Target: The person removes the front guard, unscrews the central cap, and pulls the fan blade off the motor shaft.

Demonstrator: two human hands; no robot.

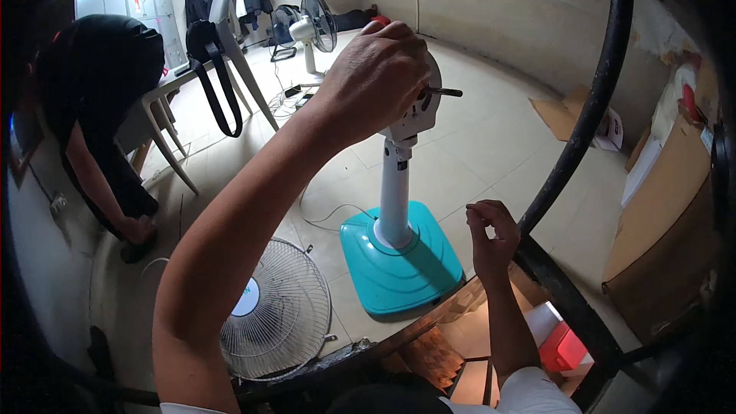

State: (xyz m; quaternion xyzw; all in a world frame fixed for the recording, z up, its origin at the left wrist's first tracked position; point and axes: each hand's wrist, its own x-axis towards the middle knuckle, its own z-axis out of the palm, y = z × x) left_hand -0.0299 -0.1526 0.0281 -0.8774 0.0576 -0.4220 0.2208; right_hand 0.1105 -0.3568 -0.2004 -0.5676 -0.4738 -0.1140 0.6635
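Note:
A white pedestal fan stand (395, 195) rises from a square teal base (410, 284). At its top is the bladeless motor housing (422, 119), with a dark shaft (448, 92) sticking out to the right. My left hand (372, 80) is closed at the top of the housing, hiding part of it; what its fingertips grip is hidden. My right hand (494, 238) hovers right of the pole with thumb and fingers pinched; anything between them is too small to make out. A round wire grille (284, 307) lies on the tiles left of the base, behind my left forearm.
A black bar (571, 153) curves up at the right; cardboard (560, 119) leans behind it. A co-worker (100, 92) bends at the left beside a chair (172, 149). More fans (318, 23) stand at the back. A dark edge (345, 356) and red container (560, 345) are below me.

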